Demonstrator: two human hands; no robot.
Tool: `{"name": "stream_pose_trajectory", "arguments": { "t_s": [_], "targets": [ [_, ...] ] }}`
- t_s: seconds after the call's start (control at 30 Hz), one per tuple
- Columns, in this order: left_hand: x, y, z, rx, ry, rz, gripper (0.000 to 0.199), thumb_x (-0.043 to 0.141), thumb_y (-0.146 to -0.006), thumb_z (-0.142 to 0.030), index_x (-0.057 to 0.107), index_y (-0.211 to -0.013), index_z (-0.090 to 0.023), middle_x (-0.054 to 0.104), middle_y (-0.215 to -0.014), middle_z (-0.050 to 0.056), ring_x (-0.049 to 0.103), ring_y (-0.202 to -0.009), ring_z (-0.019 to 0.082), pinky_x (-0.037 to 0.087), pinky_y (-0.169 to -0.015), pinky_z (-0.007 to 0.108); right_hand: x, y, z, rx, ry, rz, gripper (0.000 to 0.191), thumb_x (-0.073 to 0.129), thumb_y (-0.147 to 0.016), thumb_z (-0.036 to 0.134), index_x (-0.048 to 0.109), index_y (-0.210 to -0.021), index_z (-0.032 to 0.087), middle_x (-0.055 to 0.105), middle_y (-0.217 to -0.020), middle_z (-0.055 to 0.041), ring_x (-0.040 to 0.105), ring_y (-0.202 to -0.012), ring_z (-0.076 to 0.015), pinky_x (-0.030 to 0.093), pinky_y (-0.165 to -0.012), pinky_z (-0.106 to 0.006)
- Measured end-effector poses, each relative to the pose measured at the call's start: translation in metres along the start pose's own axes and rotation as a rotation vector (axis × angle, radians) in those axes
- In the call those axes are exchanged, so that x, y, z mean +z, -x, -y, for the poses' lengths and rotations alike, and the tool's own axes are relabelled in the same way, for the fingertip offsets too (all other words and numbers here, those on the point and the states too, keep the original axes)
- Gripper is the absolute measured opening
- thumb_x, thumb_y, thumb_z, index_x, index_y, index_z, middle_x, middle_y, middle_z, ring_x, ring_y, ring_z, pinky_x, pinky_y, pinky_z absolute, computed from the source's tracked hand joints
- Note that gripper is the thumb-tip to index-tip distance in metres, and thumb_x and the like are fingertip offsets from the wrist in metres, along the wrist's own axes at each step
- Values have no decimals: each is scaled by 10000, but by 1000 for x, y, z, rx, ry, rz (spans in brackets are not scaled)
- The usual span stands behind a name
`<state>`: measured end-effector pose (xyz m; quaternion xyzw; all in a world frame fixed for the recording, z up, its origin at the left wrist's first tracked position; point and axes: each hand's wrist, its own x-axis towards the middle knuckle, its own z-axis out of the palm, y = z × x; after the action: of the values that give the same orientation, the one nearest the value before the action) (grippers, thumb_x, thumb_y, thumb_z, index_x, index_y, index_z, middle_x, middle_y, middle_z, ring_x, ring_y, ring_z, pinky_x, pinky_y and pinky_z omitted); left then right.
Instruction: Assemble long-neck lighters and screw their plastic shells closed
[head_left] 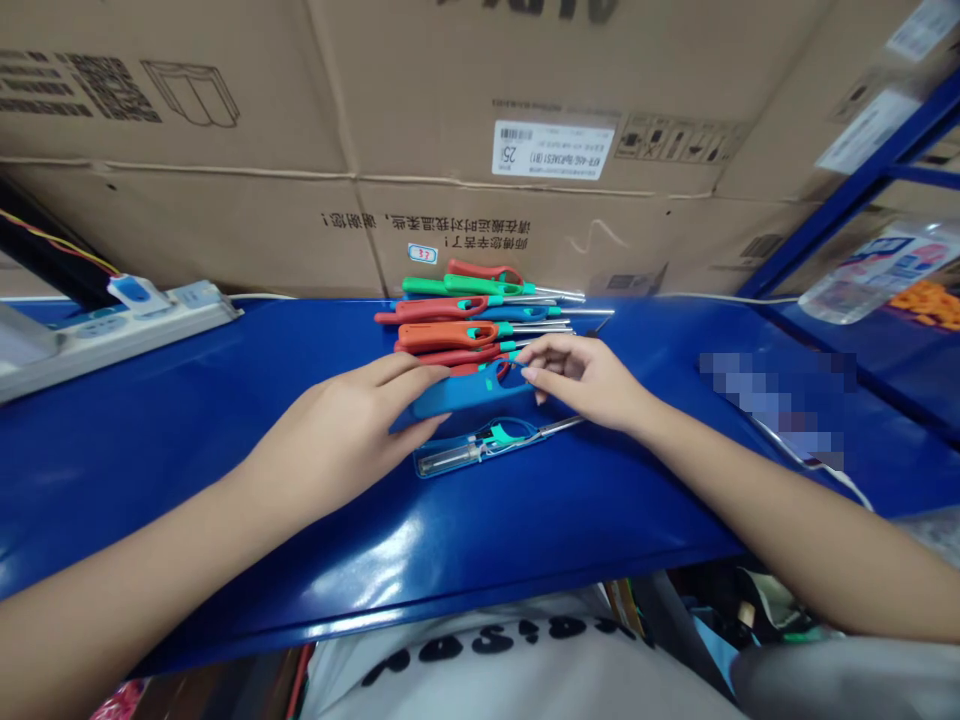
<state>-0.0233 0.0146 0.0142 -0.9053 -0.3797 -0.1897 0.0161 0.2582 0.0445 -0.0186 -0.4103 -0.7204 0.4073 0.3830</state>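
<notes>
Between my two hands is a blue lighter casing (469, 392). The fingers and thumb of my left hand (356, 425) grip its left end. My right hand (574, 375) pinches its right end near the trigger loop. Just below lies an opened blue lighter half (450, 458), with its inner parts, a teal trigger and a metal tube showing. Behind the casing, several finished-looking lighters lie in a stack, among them an orange one (442, 335), a red one (431, 308) and a green one (480, 284), their metal tubes pointing right.
Large cardboard boxes (420, 100) stand behind the blue shelf surface (300, 340). A white power strip (127, 325) with a plug is at the left. On the right are a pixelated flat object (787, 410) with a cable, a clear bottle (862, 275) and a blue post (825, 205).
</notes>
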Motion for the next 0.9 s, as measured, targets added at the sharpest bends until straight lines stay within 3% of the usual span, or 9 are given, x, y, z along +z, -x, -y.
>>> {"name": "stream_pose_trajectory", "arguments": {
  "t_s": [0.1, 0.3, 0.57, 0.9],
  "targets": [
    [3, 0, 0, 16, 34, 30, 383, 584, -974, -341, 575, -1346, -250, 673, -1242, 93, 699, -1048, 265, 582, -843, 394, -4, 3, 2, -41, 80, 101, 277, 640, -909, 344, 641, -1132, 180, 640, -838, -14, 600, -662, -126, 512, -621, -283],
    [4, 0, 2, -11, 102, 145, 378, 590, -960, -428, 635, -1273, -221, 697, -1213, 89, 695, -1054, 279, 577, -895, 447, -7, 10, 11, -253, 406, 225, 430, 759, -841, 400, 654, -1208, 202, 698, -1124, -75, 647, -1007, -215, 517, -906, -384],
    [-2, 0, -7, 10, 217, 232, 353, 565, -978, -413, 647, -1266, -226, 699, -1238, 62, 681, -1104, 245, 555, -956, 403, -3, 11, 10, -390, 444, 280, 351, 714, -888, 341, 673, -1201, 187, 632, -1112, -91, 627, -1021, -204, 523, -927, -372],
    [1, 4, -11, 55, 110, 312, 240, 600, -964, -328, 704, -1132, -192, 708, -1081, 80, 690, -957, 251, 563, -830, 395, 1, 11, 10, -453, 565, 327, 342, 717, -878, 389, 702, -1160, 195, 664, -1104, -105, 632, -1022, -237, 520, -911, -401]
  ]
}}
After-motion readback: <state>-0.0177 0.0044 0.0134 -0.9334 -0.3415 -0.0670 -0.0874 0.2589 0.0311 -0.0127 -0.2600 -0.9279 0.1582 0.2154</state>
